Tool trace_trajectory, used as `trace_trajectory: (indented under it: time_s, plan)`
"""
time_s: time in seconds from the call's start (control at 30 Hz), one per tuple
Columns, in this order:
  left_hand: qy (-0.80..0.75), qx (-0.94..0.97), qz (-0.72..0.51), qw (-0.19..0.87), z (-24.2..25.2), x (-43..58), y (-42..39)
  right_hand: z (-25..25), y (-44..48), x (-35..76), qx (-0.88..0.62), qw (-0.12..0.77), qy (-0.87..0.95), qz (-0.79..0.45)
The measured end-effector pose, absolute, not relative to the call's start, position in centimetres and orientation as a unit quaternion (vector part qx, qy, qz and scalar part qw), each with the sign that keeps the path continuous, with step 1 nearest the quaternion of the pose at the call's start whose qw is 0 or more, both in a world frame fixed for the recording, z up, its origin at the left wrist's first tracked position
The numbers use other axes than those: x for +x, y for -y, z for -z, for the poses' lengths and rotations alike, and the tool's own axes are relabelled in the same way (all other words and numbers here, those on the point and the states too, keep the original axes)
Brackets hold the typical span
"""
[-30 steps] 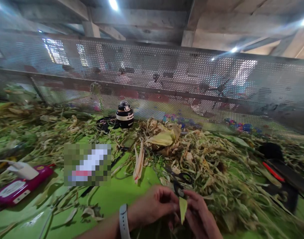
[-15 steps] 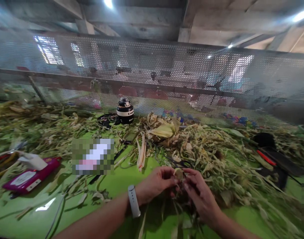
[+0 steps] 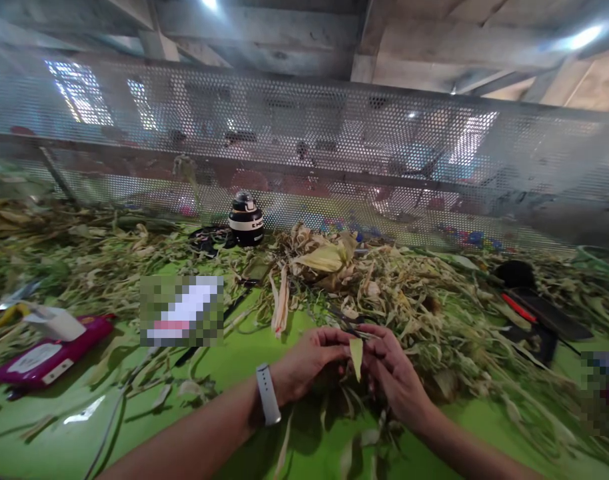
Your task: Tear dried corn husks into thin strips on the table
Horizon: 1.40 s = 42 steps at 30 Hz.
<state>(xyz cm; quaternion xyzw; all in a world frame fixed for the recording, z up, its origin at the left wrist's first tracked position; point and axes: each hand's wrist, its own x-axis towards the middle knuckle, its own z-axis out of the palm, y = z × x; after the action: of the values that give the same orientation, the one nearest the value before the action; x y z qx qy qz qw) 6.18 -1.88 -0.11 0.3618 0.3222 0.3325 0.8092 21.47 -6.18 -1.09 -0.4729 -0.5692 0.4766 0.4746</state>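
Facing perforated screen (image 3: 294, 143) across green tabletop (image 3: 239, 350); clamping pale strip (image 3: 356, 359), now turned point-down, in left hand (image 3: 310, 361); leaving grip unclear at right hand (image 3: 398, 380).

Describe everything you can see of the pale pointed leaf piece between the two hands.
The leaf piece is small, thin and pale yellow-green, and looks like plant husk. Its broader end is uppermost, and it tapers to a point hanging above the green table. It sits between the fingertips of the left hand and right hand; which one grips it isn't clear.
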Motion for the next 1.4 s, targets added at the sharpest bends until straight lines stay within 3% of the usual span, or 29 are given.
trace_trajectory:
  time_s: [0.13, 0.4, 0.5, 0.73, 1.1, 1.4]
  plan:
    - [-0.306, 0.335, -0.330, 0.828, -0.1, 6.3, 2.0, 1.5, 6.0, 21.7, -0.474, 0.474, 0.601, -0.436]
    - [-0.296, 0.301, -0.349, 0.837, -0.6, 6.2, 2.3, 2.4, 5.2, 23.1, -0.473, 0.500, 0.700, -0.189]
    - [-0.301, 0.297, -0.349, 0.836, -0.6, 6.2, 2.3, 1.8, 5.1, 23.4, -0.450, 0.467, 0.748, -0.141]
    - [-0.286, 0.323, -0.367, 0.824, -0.3, 6.4, 2.5, 1.2, 4.9, 23.6, -0.451, 0.451, 0.760, -0.125]
    - [-0.296, 0.400, -0.403, 0.768, -0.3, 6.3, 2.6, 1.1, 5.5, 23.1, -0.454, 0.467, 0.729, -0.211]
    - [-0.309, 0.347, -0.376, 0.801, 0.3, 6.3, 2.0, 1.1, 4.8, 23.8, -0.406, 0.464, 0.782, -0.093]
